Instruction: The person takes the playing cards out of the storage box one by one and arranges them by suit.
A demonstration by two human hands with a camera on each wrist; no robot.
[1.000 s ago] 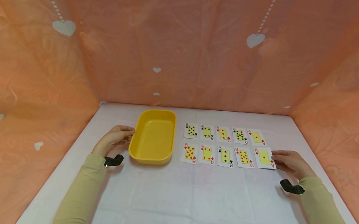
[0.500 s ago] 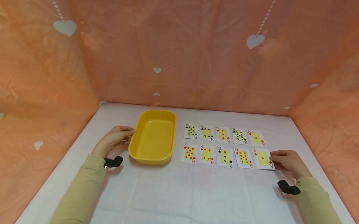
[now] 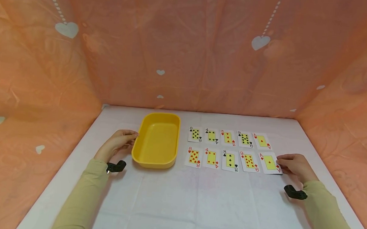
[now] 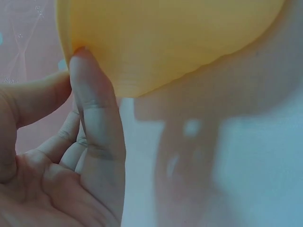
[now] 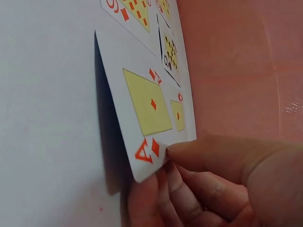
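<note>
My left hand (image 3: pixel 118 143) pinches the left rim of a yellow plastic tray (image 3: pixel 158 140) between thumb and forefinger; the left wrist view shows the thumb and finger (image 4: pixel 97 99) at the tray wall. At the right end of the front row, my right hand (image 3: pixel 295 165) grips the ace of diamonds playing card (image 3: pixel 270 162) by its right edge. In the right wrist view the card (image 5: pixel 135 113) is tilted, its near edge raised over a dark shadow. The thumb lies on its face, with fingers underneath. The nine of diamonds (image 3: pixel 249 161) lies just left of it.
Face-up cards lie in two rows right of the tray. The back row holds the ace of hearts (image 3: pixel 261 141), a black nine (image 3: pixel 245 139) and others. The eight of hearts (image 3: pixel 194 157) begins the front row. A pink-orange cloth (image 3: pixel 203 61) hangs behind the white tablecloth (image 3: pixel 195 202).
My right hand and the ace of diamonds have shifted slightly left and toward me. My left hand keeps its hold on the tray, which stays in place.
</note>
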